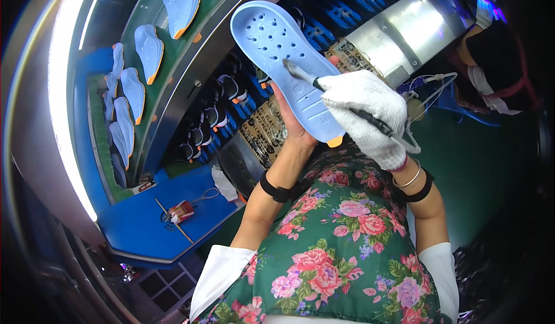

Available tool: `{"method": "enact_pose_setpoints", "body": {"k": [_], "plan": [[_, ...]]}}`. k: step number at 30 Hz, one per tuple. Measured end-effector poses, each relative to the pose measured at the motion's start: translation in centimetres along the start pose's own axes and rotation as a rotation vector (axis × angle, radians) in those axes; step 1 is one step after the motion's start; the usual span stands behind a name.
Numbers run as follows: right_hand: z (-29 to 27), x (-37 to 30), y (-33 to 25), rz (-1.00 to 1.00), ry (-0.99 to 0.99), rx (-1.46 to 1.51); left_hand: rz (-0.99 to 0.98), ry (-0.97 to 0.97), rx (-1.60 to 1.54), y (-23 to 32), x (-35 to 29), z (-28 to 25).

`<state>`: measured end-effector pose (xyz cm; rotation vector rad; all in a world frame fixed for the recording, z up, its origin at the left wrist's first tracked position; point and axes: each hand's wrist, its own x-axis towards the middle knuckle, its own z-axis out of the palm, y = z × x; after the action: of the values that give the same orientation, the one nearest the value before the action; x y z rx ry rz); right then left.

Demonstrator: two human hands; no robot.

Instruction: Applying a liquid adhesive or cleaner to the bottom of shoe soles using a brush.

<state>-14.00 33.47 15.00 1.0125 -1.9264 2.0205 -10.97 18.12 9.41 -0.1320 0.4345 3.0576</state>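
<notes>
Held piece: one light-blue shoe sole [303, 87], long and narrow-waisted, with a raised rim all round. Its broad far end is pierced by a cluster of small dark holes; raised bars and small moulded marks run along the nearer half; an orange tab stands at the near tip. The surface has a slight gloss among the holes.

Position: sole held up in front of the floral apron [341, 237], tilted, far end toward the left. Left hand [298, 124], bare, grips it from beneath: thumb along the left edge, fingertips showing past the right edge. Right hand [364, 110], in a white knitted glove, is closed round a dark-handled brush-like tool [298, 71] above the sole; tool tip at the near border of the holes. Cannot tell whether the tip touches.

Containers: small reddish container [181, 211] on the blue table [141, 234], inward from its right-hand corner, a thin stick [186, 235] slanting by it; contents not discernible. Whitish crumpled item [224, 184] by the table's right edge. Green conveyor belt [167, 49] carries several blue soles [149, 52] with orange edging, set along its length inside the metal side rail. Blue racks hold dark shoes [231, 87].
</notes>
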Motion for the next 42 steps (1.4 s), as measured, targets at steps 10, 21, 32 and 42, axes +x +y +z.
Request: {"method": "enact_pose_setpoints", "body": {"k": [10,21,32,42], "plan": [[-0.6,-1.5,0.0,-0.003,-0.055,0.017,0.020,-0.056,-0.078,0.1,1.2,0.1],[-2.0,-2.1,0.9,-0.087,-0.146,-0.112,-0.058,-0.066,-0.071,0.7,2.1,-0.5],[-2.4,-2.6,1.5,-0.190,-0.293,-0.119,-0.100,-0.040,0.024,1.4,2.7,-0.2],[-1.7,-2.8,1.1,-0.134,-0.361,-0.020,-0.216,-0.129,0.026,3.7,3.0,-1.4]]}}
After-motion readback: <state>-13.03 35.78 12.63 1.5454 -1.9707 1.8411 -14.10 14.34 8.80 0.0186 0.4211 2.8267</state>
